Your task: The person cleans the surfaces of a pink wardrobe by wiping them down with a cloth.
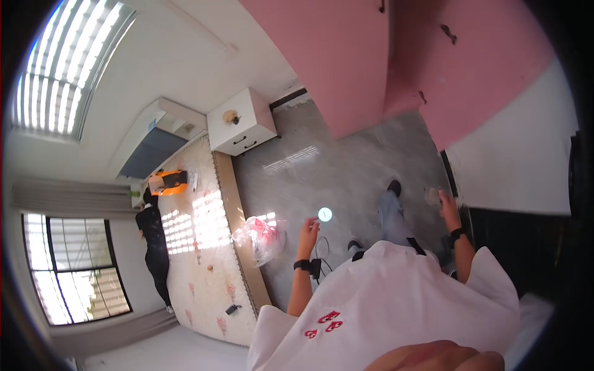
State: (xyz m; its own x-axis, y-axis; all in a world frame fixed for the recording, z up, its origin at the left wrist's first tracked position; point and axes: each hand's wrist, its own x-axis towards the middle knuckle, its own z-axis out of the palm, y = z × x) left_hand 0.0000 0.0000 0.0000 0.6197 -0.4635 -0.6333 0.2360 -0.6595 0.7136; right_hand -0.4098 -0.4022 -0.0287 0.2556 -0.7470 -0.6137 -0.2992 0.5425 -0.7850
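My left hand (309,234) is raised over the floor with its fingers curled. At its fingertips is a round pale disc (325,214) with a small dark mark, its kind unclear. A strap and small dark device are on that wrist, and a thin cable (322,248) loops beside it. Off to the right, my right hand (448,206) has its fingers bent, close to a blurred, pale brownish thing (432,196) that I cannot make out. A dark band circles the right wrist.
A bed (207,281) on the left has a clear plastic bag with pink contents (263,234) at its edge. A person in dark clothes (153,238) leans by its far side, near an orange-and-black item (172,183). Also here are a white nightstand (232,133) and pink cabinets (352,68).
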